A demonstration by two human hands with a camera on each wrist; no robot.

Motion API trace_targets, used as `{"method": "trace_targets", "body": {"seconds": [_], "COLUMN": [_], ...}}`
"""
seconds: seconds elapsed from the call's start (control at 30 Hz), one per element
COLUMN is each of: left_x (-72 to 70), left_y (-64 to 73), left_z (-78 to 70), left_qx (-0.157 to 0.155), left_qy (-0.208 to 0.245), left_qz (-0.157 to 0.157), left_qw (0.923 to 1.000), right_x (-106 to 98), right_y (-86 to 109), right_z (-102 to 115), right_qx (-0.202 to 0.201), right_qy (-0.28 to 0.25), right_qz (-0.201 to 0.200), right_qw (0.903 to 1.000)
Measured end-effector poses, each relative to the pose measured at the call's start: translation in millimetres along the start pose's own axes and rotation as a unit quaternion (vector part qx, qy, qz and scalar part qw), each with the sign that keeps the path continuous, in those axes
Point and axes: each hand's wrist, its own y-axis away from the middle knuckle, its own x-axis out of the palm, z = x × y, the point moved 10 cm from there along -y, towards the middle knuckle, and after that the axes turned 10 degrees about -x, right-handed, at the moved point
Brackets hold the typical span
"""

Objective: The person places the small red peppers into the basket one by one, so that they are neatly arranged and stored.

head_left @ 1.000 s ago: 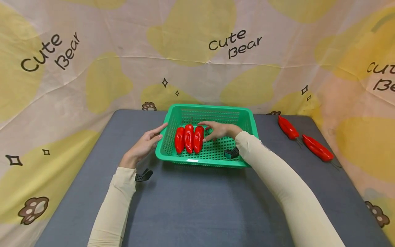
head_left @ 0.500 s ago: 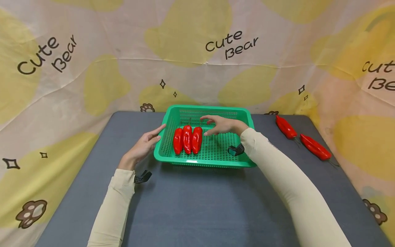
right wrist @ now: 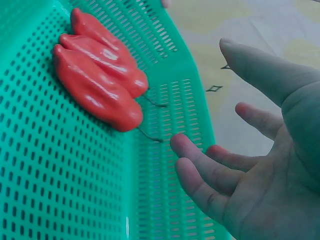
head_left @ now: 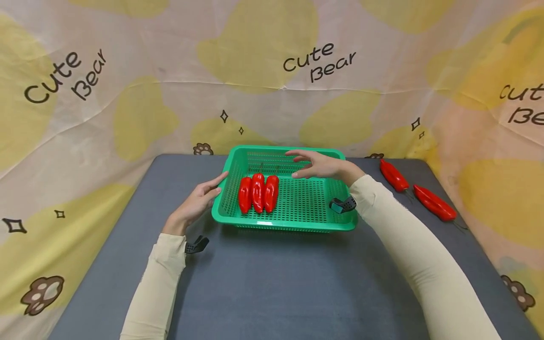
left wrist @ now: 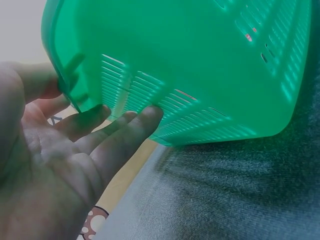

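Observation:
A green plastic basket [head_left: 297, 224] with slotted walls stands at the middle of the table. Three glossy red chili peppers [head_left: 258, 193] lie side by side in its left half. At the basket's left end, my left hand [head_left: 197, 203] holds the rim. The left wrist view shows its fingers [left wrist: 150, 117] at the outer wall and rim. My right hand [head_left: 320, 166] hovers over the basket's back right part, fingers spread apart, holding nothing. In the right wrist view, that hand [right wrist: 265, 170] is clear of the peppers and their thin stems.
Two more red chili peppers lie on the grey table [head_left: 272, 283] at the right: one farther back [head_left: 394, 175], one nearer [head_left: 434, 203]. A printed cloth [head_left: 255, 61] hangs behind and along the sides.
My right hand has drawn away from the rightmost pepper in the basket, up and to the right. The left hand stays at the rim, and the peppers keep their places.

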Motion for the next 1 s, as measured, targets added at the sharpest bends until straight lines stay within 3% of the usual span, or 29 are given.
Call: {"method": "trace_targets", "body": {"seconds": [0.17, 0.47, 0.7, 1.0], "left_x": [0.2, 0.2, -1.9, 0.1], "left_y": [-1.0, -1.3, -1.2, -0.8], "left_z": [1.3, 0.5, 1.6, 0.8], "left_qx": [0.002, 0.003, -0.002, -0.004], "left_qy": [0.008, 0.027, 0.028, 0.029], "left_qz": [0.005, 0.013, 0.006, 0.006], "left_qw": [1.0, 0.9995, 0.9996, 0.9996], "right_x": [-15.9, -60.1, -91.1, -114.6], "right_y": [17.6, 53.3, 79.9, 117.2], "right_z": [7.4, 11.2, 2.4, -19.7], "right_qx": [-0.021, -0.033, -0.014, 0.012], "right_qy": [0.014, 0.023, 0.034, 0.05], "right_qz": [-0.004, -0.049, -0.089, -0.125], "right_qw": [0.9997, 0.998, 0.9953, 0.9909]}}
